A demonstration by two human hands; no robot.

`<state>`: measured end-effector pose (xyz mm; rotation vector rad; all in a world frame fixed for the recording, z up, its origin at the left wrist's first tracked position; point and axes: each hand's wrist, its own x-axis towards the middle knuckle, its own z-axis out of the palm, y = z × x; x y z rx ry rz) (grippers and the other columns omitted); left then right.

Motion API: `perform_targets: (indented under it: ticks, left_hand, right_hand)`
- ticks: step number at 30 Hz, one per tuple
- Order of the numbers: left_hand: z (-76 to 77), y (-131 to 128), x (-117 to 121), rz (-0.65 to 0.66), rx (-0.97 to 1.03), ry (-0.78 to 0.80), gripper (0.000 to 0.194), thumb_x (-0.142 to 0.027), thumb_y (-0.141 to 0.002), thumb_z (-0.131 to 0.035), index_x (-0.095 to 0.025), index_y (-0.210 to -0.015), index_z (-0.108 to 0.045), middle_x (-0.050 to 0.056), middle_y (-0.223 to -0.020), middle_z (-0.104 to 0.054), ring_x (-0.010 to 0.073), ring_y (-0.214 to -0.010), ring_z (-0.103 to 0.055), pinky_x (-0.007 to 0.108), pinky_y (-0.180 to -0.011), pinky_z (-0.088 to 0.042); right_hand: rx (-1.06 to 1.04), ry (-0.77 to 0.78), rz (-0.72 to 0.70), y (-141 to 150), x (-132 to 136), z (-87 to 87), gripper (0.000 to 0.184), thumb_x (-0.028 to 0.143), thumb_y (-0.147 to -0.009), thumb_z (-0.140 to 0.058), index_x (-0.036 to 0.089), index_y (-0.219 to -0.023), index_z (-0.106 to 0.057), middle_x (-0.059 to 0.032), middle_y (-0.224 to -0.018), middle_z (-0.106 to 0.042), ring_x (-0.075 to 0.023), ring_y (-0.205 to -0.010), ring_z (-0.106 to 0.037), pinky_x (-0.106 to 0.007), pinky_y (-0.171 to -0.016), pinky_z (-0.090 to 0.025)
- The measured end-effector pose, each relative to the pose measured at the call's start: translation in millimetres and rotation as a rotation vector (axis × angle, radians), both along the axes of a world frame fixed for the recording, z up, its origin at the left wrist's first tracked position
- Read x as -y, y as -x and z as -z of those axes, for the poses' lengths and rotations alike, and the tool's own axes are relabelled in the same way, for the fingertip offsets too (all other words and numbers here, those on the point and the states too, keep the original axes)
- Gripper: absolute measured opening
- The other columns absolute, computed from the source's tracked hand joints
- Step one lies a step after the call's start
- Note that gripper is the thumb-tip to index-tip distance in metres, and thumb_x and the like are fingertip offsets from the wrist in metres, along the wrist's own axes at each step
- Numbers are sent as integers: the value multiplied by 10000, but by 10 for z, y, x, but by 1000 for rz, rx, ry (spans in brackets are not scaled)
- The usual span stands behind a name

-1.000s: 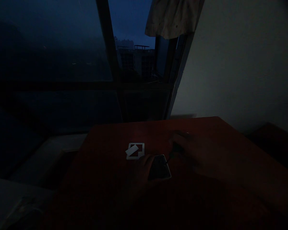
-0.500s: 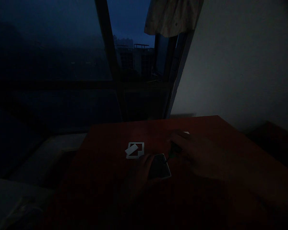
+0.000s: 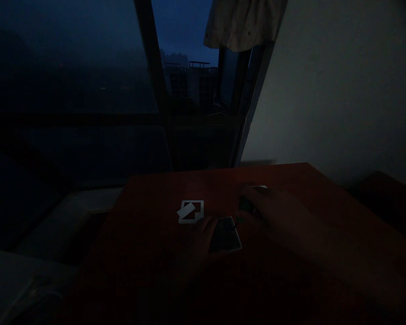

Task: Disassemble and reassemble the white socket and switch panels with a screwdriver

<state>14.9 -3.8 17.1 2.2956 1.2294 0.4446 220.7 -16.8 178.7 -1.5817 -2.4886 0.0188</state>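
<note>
In the dim light my left hand point(image 3: 203, 234) is closed on the left side of a flat rectangular device point(image 3: 225, 237), dark-faced with a thin pale rim, on the red-brown table. My right hand point(image 3: 262, 205) is wrapped around what looks like a screwdriver point(image 3: 246, 205) with a dark green handle. Its thin shaft slants down to the device's upper right part; darkness hides the exact contact. Just beyond my left hand lies a white square frame point(image 3: 200, 206) with a cut-out middle. A small white rectangular piece point(image 3: 186, 211) rests tilted across it.
The wooden table point(image 3: 155, 189) reaches to a dark window frame point(image 3: 122, 119). A white object point(image 3: 263, 186) shows partly behind my right hand. On the right stands a pale wall point(image 3: 325, 90), and a curtain point(image 3: 243, 27) hangs above.
My right hand and the screwdriver have shifted and turned slightly, with the fingers in a different position around the handle. My left hand and the device stay almost where they were.
</note>
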Motion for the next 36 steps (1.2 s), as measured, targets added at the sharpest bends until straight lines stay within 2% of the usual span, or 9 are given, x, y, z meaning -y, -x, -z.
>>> perform_targets:
  ticks: [3, 7, 9, 14, 16, 18, 20, 24, 36]
  left_hand:
    - [34, 15, 10, 3, 12, -10, 735, -510, -771, -682, -247, -1387, -379, 115, -1418, -433, 312, -1256, -444, 467, -1036, -375]
    - [53, 24, 17, 15, 11, -25, 789, -530, -767, -680, -246, -1418, -337, 116, -1450, -394, 319, -1292, -404, 482, -1054, -355]
    - [30, 46, 3, 15, 4, -49, 798, -514, -762, -693, -244, -1421, -333, 115, -1463, -378, 316, -1303, -392, 478, -1059, -353]
    - [-115, 306, -60, -146, -84, -204, 583, -433, -844, -623, -225, -1353, -430, 97, -1428, -425, 299, -1299, -401, 465, -1067, -351]
    - [-168, 497, -46, -221, -135, -227, 462, -368, -900, -552, -224, -1329, -458, 86, -1394, -461, 277, -1269, -442, 443, -1059, -371]
    - [-207, 695, 15, -290, -184, -215, 353, -310, -934, -502, -253, -1282, -502, 57, -1337, -514, 253, -1226, -489, 418, -1034, -409]
    - [-236, 859, 115, -325, -225, -193, 266, -309, -950, -495, -273, -1205, -558, 38, -1270, -558, 229, -1133, -554, 405, -969, -464]
    - [-279, 1014, 317, -350, -267, -176, 283, -322, -932, -554, -183, -1179, -563, 86, -1213, -572, 215, -1006, -600, 415, -850, -521]
    - [-370, 1037, 420, -489, -352, -144, 296, -319, -929, -560, -174, -1187, -555, 85, -1201, -576, 215, -998, -605, 415, -839, -526]
  right_hand:
    - [-152, 59, 20, -115, -11, -15, 132, 265, -867, -559, 210, -985, -582, -39, -859, -687, -178, -713, -643, -265, -592, -417]
    - [-508, 30, 271, -356, -17, 151, 181, 353, -838, -585, 208, -942, -614, -42, -813, -684, -188, -683, -642, -283, -588, -465]
    - [-746, 55, 411, -441, 3, 388, 244, 421, -823, -599, 202, -932, -589, -53, -838, -674, -214, -734, -648, -313, -616, -497]
    - [-1408, 533, 499, -403, 95, 1174, 264, 431, -833, -571, 218, -982, -522, -56, -953, -666, -224, -896, -661, -360, -760, -536]
    - [-1523, 662, 555, -334, 114, 1403, 324, 434, -870, -497, 203, -1096, -499, -79, -939, -684, -208, -779, -669, -377, -737, -527]
    - [-1566, 682, 554, -270, 117, 1542, 339, 453, -896, -443, 193, -1106, -502, -99, -965, -686, -195, -727, -648, -361, -696, -515]
    - [-1590, 649, 521, -222, 117, 1610, 321, 472, -896, -459, 201, -1055, -523, -101, -1012, -677, -179, -722, -622, -322, -661, -495]
    - [-1676, 658, 462, -182, 154, 1644, 296, 453, -866, -564, 226, -1053, -532, -72, -1070, -661, -156, -730, -596, -283, -649, -460]
    - [-1762, 671, 483, -159, 140, 1831, 280, 454, -794, -674, 257, -978, -598, -18, -972, -689, -130, -686, -565, -255, -619, -416]
